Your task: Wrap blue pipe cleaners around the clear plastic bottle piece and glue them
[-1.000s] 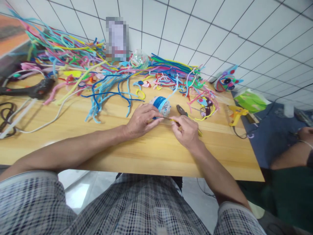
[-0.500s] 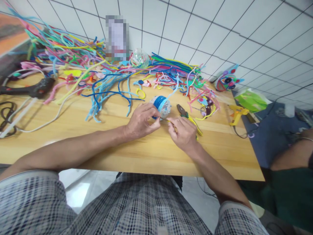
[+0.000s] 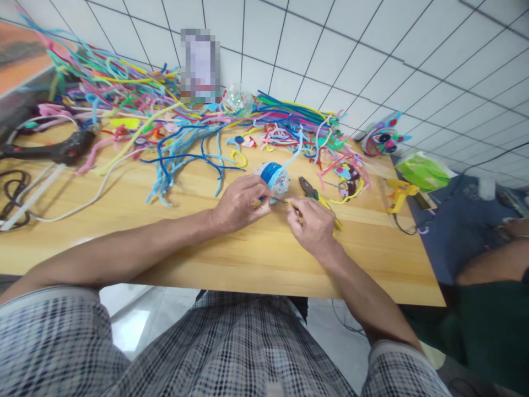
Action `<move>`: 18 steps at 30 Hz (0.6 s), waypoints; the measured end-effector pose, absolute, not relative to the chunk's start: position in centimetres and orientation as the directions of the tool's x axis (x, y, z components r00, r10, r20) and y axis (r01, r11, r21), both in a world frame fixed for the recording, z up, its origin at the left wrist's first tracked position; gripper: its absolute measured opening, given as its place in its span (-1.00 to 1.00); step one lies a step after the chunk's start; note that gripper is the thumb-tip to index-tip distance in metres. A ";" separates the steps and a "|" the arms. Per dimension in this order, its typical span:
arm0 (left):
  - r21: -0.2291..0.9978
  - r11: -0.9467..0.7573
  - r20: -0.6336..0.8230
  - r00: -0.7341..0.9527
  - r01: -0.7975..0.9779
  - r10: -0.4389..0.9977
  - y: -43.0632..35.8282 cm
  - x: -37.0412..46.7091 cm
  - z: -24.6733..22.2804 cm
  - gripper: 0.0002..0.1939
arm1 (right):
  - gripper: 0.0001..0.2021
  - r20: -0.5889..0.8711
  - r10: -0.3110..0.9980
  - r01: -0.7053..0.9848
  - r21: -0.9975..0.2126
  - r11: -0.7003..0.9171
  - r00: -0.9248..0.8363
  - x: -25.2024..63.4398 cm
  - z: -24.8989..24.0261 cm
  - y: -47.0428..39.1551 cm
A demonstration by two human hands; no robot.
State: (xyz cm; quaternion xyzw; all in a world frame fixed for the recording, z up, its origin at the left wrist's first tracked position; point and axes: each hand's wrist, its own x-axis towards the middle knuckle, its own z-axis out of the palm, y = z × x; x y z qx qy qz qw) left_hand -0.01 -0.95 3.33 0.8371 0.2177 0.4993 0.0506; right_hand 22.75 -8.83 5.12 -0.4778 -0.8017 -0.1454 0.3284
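A short roll wrapped in blue and light-blue pipe cleaner (image 3: 273, 174) stands at the table's middle, one light-blue end sticking up from it. Against its near left side is my left hand (image 3: 239, 203), thumb and forefinger pinched together; what lies between the fingertips is too small to make out. My right hand (image 3: 313, 223) is closed around a thin tool with a dark tip and some yellow (image 3: 283, 201), its tip pointing at the left fingertips. Most of that tool is hidden in the fist. Just behind the right hand lie pliers with yellow handles (image 3: 308, 188).
Heaps of coloured pipe cleaners (image 3: 182, 144) run along the wall, around a clear ball-shaped container (image 3: 237, 100). A black glue gun (image 3: 70, 148) with its cord lies left. At right are a yellow glue gun (image 3: 400, 194), a green packet (image 3: 425, 170) and another person's arm (image 3: 494, 256).
My right hand has shifted slightly right, away from the left fingertips, so more of the thin tool shows. My left hand and the roll stay nearly in place.
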 end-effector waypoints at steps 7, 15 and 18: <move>0.393 -0.902 0.816 0.385 0.177 0.431 -1.2 -0.1 4.4 -0.97 | -0.85 0.781 0.594 0.854 -0.163 0.494 -0.194 24.3 5.6 -7.7; 0.634 -0.756 0.678 0.351 0.165 0.646 -1.6 -0.1 4.8 -0.61 | -0.83 0.693 0.721 0.867 -0.351 0.353 -0.014 25.5 4.8 -6.5; 0.799 -0.574 0.527 0.248 0.179 0.813 0.1 -0.6 5.6 -0.39 | -0.83 0.658 0.753 0.860 -0.389 0.329 0.010 25.8 4.5 -6.2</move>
